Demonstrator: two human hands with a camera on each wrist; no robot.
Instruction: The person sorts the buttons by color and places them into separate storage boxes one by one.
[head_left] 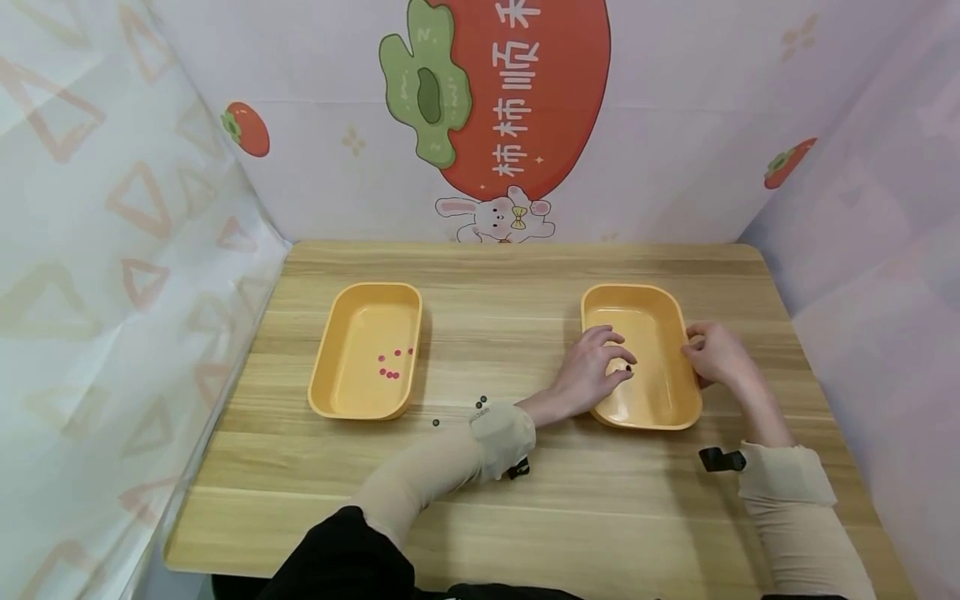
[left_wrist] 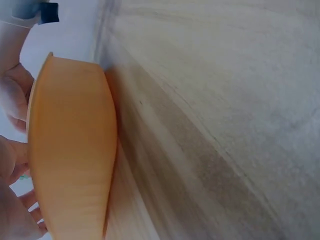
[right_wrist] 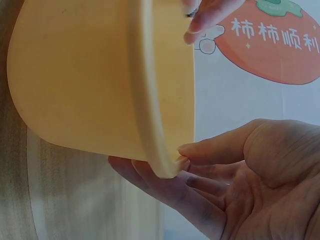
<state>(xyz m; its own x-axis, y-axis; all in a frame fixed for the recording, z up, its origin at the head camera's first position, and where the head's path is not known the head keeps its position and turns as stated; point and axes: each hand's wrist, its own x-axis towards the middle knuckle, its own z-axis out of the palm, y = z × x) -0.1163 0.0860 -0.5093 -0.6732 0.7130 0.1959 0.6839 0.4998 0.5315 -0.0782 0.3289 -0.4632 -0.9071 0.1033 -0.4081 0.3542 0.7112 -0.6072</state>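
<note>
My left hand (head_left: 583, 373) is over the right-hand yellow tray (head_left: 654, 402), pinching a small dark round piece (head_left: 628, 368) between thumb and forefinger. That piece is too small to tell its kind. The rim at the tray's right side is gripped by my right hand (head_left: 716, 357). In the right wrist view, the right thumb (right_wrist: 212, 150) presses the rim from inside while fingers lie under the outer wall. Several similar dark round pieces (head_left: 480, 403) lie on the table, left of the left forearm.
A second yellow tray (head_left: 322, 379) at the left holds several small pink round pieces (head_left: 383, 372). Both trays stand on a wooden table (head_left: 502, 317). A printed cloth (head_left: 675, 167) hangs behind it, with more cloth at both sides.
</note>
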